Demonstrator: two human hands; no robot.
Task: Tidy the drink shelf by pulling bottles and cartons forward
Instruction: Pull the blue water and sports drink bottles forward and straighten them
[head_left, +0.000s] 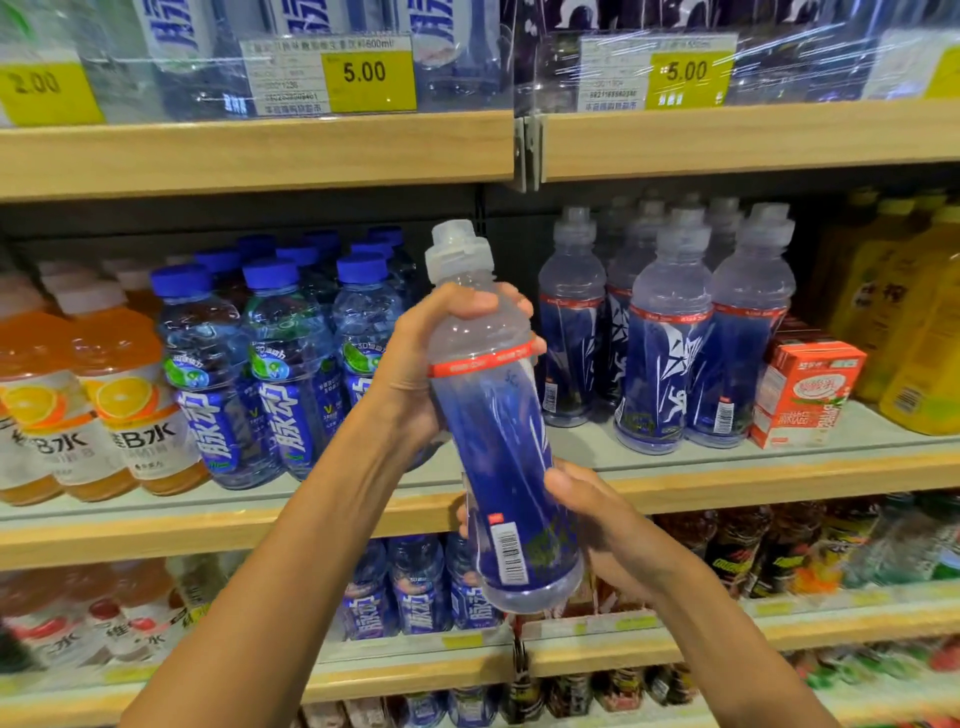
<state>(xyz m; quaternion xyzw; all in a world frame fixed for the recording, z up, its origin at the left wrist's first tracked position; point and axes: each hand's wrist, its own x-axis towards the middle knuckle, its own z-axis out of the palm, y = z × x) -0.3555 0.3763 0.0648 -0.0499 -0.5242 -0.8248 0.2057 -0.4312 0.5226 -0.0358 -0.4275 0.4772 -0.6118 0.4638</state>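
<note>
Two hands are holding a blue bottle (498, 441), tilted, in front of the middle shelf (753, 478); fingers (491, 301) of the left hand (415, 364) are curling round its shoulder, the right hand (602, 519) is gripping its base.

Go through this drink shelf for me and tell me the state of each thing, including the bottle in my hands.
Held bottle: off the shelf, tilted, cap on.
Left hand: grips the bottle's shoulder.
Right hand: grips its lower part.
Matching bottles: upright on the shelf, capped.
Blue-capped bottles: upright, capped.
Orange drink bottles: upright, capped.
Red carton: upright, beside the matching bottles.
</note>
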